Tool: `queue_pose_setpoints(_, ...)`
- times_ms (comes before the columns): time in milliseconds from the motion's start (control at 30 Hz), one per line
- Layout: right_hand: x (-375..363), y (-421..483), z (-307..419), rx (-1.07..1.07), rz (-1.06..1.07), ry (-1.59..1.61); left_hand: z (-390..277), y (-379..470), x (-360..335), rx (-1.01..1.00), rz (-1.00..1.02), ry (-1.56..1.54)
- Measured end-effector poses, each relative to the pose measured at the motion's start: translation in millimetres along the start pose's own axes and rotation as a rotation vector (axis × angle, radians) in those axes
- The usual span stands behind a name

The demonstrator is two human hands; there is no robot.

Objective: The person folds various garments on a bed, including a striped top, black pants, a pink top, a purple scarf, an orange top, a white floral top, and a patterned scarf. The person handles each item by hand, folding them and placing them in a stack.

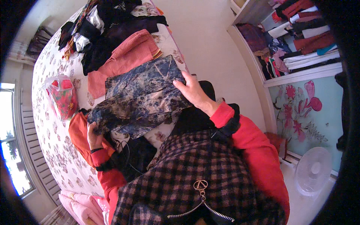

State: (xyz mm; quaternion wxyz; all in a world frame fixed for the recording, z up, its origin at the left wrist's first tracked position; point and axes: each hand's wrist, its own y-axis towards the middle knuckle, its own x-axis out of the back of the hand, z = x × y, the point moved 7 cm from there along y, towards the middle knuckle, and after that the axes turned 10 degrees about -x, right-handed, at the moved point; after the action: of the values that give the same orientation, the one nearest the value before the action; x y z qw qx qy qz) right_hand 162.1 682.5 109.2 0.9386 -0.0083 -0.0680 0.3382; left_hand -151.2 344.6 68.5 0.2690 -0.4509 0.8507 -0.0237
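A dark blue and tan patterned cloth garment (146,90) is spread over the bed's near edge and partly folded. My right hand (194,90) grips its right edge, thumb on top, with the other fingers hidden beneath. At the left end, my left hand (94,136) holds a bunched corner of it. Under the garment's far side lies a folded coral cloth (126,53). An orange garment (78,132) is beside my left wrist, and a black garment (137,154) lies close to my body.
Dark clothes (112,31) are heaped at the bed's (53,140) far end. A clear plastic bag (63,97) with red floral contents sits on the left. Pink folded bedding (80,206) is at lower left. An open wardrobe (295,42) of clothes and a fan (314,171) stand on the right.
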Motion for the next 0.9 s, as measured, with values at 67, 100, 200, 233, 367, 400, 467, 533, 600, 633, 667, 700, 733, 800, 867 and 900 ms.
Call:
queue_pose_setpoints(67, 24.8, 2.4, -16.0, -0.091, -0.063, -0.114, 3.1, -3.7, -20.6, -0.007, 0.193, 0.079)
queue_pose_setpoints(100, 34.1, -0.2, -25.4, -0.103, -0.049, -0.077, 9.2, -5.4, -25.6, 0.014, 0.220, 0.188)
queue_pose_setpoints(200, 43.2, -8.6, -82.1, -0.476, -0.009, -0.165, 23.9, -6.1, -33.5, 0.113, 0.216, 0.303)
queue_pose_setpoints(233, 43.7, -13.1, -101.5, -0.631, -0.008, -0.164, 24.3, -4.5, -33.6, 0.101, 0.188, 0.348)
queue_pose_setpoints(367, 33.0, 5.5, -108.9, -0.470, 0.014, 0.023, -2.9, 1.1, -27.8, -0.022, 0.024, 0.619)
queue_pose_setpoints(400, 31.4, 8.6, -106.3, -0.447, 0.032, 0.000, -11.9, 4.2, -31.9, -0.094, -0.011, 0.653)
queue_pose_setpoints(467, 30.6, 12.5, -96.8, -0.410, 0.077, 0.067, -25.0, 9.9, -50.8, -0.239, -0.022, 0.688)
queue_pose_setpoints(533, 31.3, 7.2, -91.8, -0.479, 0.123, 0.114, -28.8, 11.4, -83.5, -0.399, 0.054, 0.661)
queue_pose_setpoints(600, 31.9, 0.0, -88.9, -0.565, 0.153, 0.083, -26.3, 8.0, -111.9, -0.502, -0.002, 0.724)
queue_pose_setpoints(633, 31.2, -3.7, -84.1, -0.546, 0.150, 0.177, -26.3, 3.3, -128.3, -0.557, 0.005, 0.765)
queue_pose_setpoints(667, 30.9, -6.5, -85.9, -0.623, 0.166, 0.216, -20.6, -2.7, -147.7, -0.561, 0.088, 0.773)
queue_pose_setpoints(700, 27.9, -10.1, -86.7, -0.684, 0.198, 0.264, -16.3, -8.0, -166.7, -0.565, 0.168, 0.781)
queue_pose_setpoints(733, 25.2, -9.6, -83.0, -0.674, 0.232, 0.309, -6.7, -9.1, -186.0, -0.501, 0.268, 0.786)
queue_pose_setpoints(800, 19.8, -7.6, -74.4, -0.660, 0.289, 0.392, 22.6, -23.8, -221.9, -0.405, 0.398, 0.685)
queue_pose_setpoints(867, 12.0, -5.1, -60.9, -0.645, 0.348, 0.521, 43.9, -42.7, -258.1, -0.451, 0.515, 0.781)
queue_pose_setpoints(900, 6.8, -5.3, -52.6, -0.648, 0.381, 0.586, 54.0, -54.6, -275.9, -0.498, 0.563, 0.837)
